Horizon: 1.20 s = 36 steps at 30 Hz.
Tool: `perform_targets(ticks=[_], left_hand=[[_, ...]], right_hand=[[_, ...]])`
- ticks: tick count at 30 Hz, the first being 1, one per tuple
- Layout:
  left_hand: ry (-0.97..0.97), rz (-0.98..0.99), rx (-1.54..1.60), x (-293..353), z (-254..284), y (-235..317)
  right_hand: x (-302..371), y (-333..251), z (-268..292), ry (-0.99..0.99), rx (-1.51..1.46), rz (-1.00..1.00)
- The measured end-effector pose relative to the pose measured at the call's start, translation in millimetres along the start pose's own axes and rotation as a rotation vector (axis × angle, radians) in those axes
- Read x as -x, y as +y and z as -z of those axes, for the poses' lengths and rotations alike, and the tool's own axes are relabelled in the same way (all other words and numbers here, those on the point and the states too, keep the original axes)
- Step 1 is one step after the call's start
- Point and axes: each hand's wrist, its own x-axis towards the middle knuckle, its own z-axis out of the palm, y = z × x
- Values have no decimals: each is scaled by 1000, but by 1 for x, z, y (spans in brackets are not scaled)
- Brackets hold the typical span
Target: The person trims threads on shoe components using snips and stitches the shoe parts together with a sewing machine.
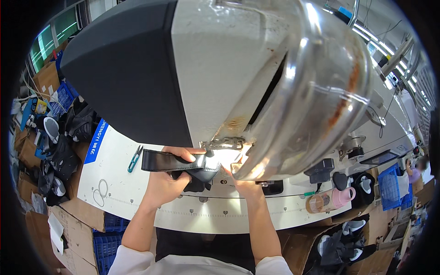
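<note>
A large sewing machine head [224,59], part grey-white and part black, fills the upper middle of the view. Below it, my left hand [166,187] is closed around a black leather strap piece [166,161], thumb on the near side and fingers on the far side. The strap's loop sticks out to the left, and its right end lies under the bright lamp by the needle area. My right hand [248,187] reaches in at the right of that end. The machine's clear curved cover [316,96] and the glare hide most of its fingers.
On the white table [123,183] lie green thread snips [134,159] and a loop of thread [100,192]. A pink-lidded bottle [330,200] stands at the right. Cartons with black pieces [57,160] are at the left; another carton [295,243] is below right. Blue crates [389,188] stand farther off.
</note>
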Motion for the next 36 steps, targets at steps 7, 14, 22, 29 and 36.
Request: perform_targets(ticks=[7, 14, 22, 29, 36], left_hand=[[-100, 11, -69, -8, 13, -10], [-67, 63, -49, -4, 10, -7], [-45, 75, 80, -8, 8, -6], [30, 218, 195, -11, 5, -5], [-28, 110, -137, -9, 8, -13]], right_hand=[[6, 4, -2, -56, -9, -260], [19, 38, -2, 96, -534, -287], [22, 56, 10, 319, -1855, -688], [7, 60, -1, 299, -875, -372], [17, 37, -6, 255, -1142, -366]])
